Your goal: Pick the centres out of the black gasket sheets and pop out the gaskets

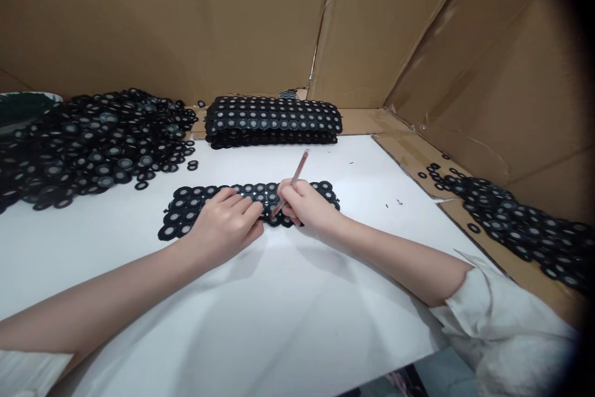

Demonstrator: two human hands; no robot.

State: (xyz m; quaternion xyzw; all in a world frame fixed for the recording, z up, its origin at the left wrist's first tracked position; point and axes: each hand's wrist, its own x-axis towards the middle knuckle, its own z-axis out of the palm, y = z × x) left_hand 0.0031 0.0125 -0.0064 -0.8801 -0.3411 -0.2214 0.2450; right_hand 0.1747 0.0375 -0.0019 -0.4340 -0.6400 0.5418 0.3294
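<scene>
A flat mat of linked black discs with grey centres (174,217) lies on the white tabletop in front of me. My left hand (230,220) rests over its middle, fingers curled down and closed on the mat's near edge; the fingertips are hidden. With my right hand (304,204) I grip a slim, reddish, see-through pen-like tool (300,168), tilted so that its upper end leans right. Its lower end meets the near row of discs between my hands. Whether the tip goes into a disc I cannot tell. The right-hand fingers also touch the mat.
Behind the mat sits a stack of similar disc mats (274,115). Loose black discs form a large heap (106,143) at the left, beside a bowl's rim (56,98). Another pile (515,217) lies on cardboard at the right. Cardboard walls (260,19) enclose the back and right.
</scene>
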